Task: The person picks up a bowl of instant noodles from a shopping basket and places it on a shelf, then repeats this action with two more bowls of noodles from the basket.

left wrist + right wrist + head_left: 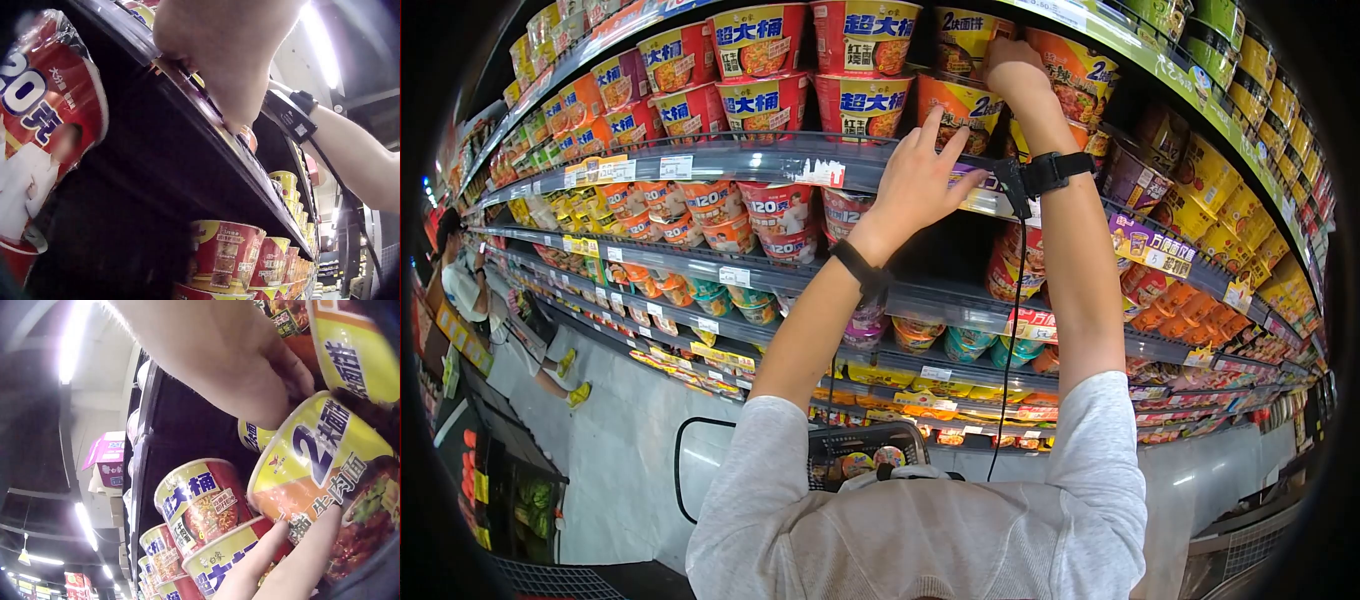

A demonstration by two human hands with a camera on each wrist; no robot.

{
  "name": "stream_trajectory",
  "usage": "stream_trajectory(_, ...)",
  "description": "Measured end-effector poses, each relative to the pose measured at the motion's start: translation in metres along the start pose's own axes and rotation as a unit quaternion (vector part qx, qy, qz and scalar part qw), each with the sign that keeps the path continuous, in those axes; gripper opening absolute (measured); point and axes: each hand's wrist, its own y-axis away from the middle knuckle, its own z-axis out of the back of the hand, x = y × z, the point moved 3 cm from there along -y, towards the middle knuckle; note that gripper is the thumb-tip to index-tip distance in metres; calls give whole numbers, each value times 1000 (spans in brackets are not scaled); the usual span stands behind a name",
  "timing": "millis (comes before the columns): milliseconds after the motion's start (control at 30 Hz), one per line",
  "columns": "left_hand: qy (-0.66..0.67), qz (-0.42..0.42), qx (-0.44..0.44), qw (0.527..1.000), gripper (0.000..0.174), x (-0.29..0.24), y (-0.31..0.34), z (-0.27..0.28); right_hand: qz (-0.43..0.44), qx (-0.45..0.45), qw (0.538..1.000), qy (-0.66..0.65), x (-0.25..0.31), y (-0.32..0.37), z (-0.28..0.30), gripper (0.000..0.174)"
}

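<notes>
In the head view, my left hand reaches up with spread fingers, the tips against the front of an orange and yellow noodle cup on the upper shelf. Those fingers also show against that cup in the right wrist view. Bent at the knuckles, my right hand is above and behind the cup, between an upper cup and a larger orange cup. Its fingertips are mostly hidden, and whether they hold anything is unclear. My left palm is by the shelf edge.
Red cups are stacked left of my hands. A lower shelf holds more cups beside a dark gap. Below is a basket with cups inside. A person is at the far left. A cable hangs from my right wrist.
</notes>
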Motion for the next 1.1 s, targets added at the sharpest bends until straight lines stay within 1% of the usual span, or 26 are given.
stream_trajectory(133,-3,-14,-13,1000,60,0,1,0,6,34,998,46,3,-6,-9,39)
stream_trajectory(267,-5,-20,-20,1000,58,1,1,-1,16,54,997,49,6,-9,-8,40)
stream_trajectory(333,-14,-21,-17,1000,57,0,1,-1,20,114,992,42,8,-15,-11,42)
stream_trajectory(433,-11,-19,-15,1000,57,0,0,0,41,114,991,47,9,-18,-17,44)
stream_trajectory(567,-11,-16,-6,1000,57,0,0,1,48,106,992,49,11,-23,-18,44)
stream_trajectory(633,-9,-21,-9,1000,56,0,0,1,42,140,989,-5,12,-26,-16,46)
stream_trajectory(667,-11,-22,-9,1000,56,0,1,1,42,139,989,-6,14,-27,-16,46)
stream_trajectory(733,-15,-14,3,1000,56,-1,0,1,90,146,985,-35,19,-31,-19,50)
stream_trajectory(833,-14,-14,7,1000,56,-1,0,2,107,152,980,-73,24,-34,-27,54)
stream_trajectory(967,-14,-18,1,1000,57,0,0,2,131,147,979,-44,28,-26,-8,52)
stream_trajectory(1000,-9,-18,-2,1000,57,0,0,2,119,96,988,-37,30,-23,3,53)
stream_trajectory(1067,-3,-18,-4,1000,57,-1,0,2,106,44,993,-30,33,-24,8,53)
stream_trajectory(1100,-3,-17,-3,1000,57,-1,0,2,76,31,996,-22,34,-25,10,53)
